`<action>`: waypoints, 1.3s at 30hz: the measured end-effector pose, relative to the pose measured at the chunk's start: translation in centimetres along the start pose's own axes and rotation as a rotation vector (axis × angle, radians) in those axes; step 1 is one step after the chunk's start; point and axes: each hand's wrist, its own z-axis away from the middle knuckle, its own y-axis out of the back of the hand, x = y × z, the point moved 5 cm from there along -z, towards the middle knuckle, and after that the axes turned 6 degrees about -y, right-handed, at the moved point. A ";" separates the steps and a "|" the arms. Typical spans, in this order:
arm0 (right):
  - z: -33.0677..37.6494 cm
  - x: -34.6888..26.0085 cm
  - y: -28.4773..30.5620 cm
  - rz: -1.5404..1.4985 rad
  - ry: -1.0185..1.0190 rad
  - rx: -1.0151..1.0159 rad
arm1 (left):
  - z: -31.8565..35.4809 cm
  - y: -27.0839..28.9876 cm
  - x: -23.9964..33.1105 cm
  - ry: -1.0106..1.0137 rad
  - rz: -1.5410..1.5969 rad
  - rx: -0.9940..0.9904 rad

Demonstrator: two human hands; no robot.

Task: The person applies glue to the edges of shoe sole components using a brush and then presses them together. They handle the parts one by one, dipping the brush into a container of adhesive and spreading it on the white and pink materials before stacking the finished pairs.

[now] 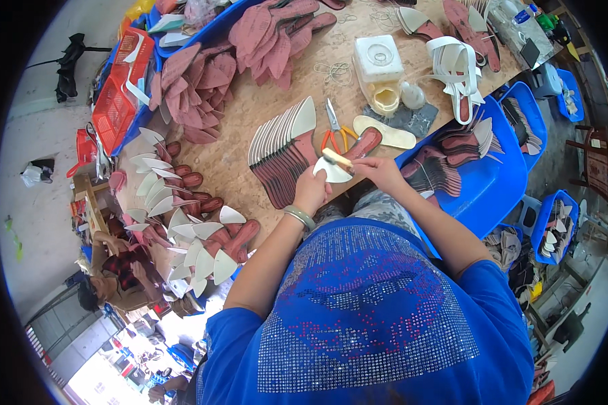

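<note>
**A:** On the wooden worktable (250,115), biggest first: loose heap of reddish sole pieces (213,74) up top, no white tips showing on them, so probably untouched stock. Agree?

**B:** Looks so. Left edge has a long spread of red pieces with white pointed tips (182,223), laid out overlapping. Reads as done work, a guess only. Then a tidy fanned stack of tipped pieces (280,148) just left of the hands.

**A:** Blue tray (500,169) on the right holds more dark and white pieces; stage unclear. So judging progress: many pieces laid out, a fair heap left, roughly mid-batch.

**B:** Hands now. Left hand (311,192) is clenched around a white pointed sole piece (332,172), held above the table's near edge, close to the fanned stack.

**A:** Right hand (378,172) pinches a small brush (336,158), pale head touching that piece. Glue on it? Cannot tell.

**B:** Small stuff: white container (378,61) further back, orange-handled scissors (334,128) lying between stack and a cream insole (385,131).
</note>
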 end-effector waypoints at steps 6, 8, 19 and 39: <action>-1.1 0.6 4.5 0.452 0.264 0.242 | 0.1 0.8 0.2 -0.020 0.025 0.023; -2.0 1.4 6.1 0.497 0.257 0.307 | -0.2 1.2 -0.3 -0.016 0.037 0.001; 1.2 -1.0 5.6 0.315 0.381 0.339 | 3.3 3.9 2.1 -0.142 0.282 0.113; 2.1 -9.8 -4.1 0.182 0.442 -0.140 | 8.1 8.9 3.7 -0.348 0.318 0.342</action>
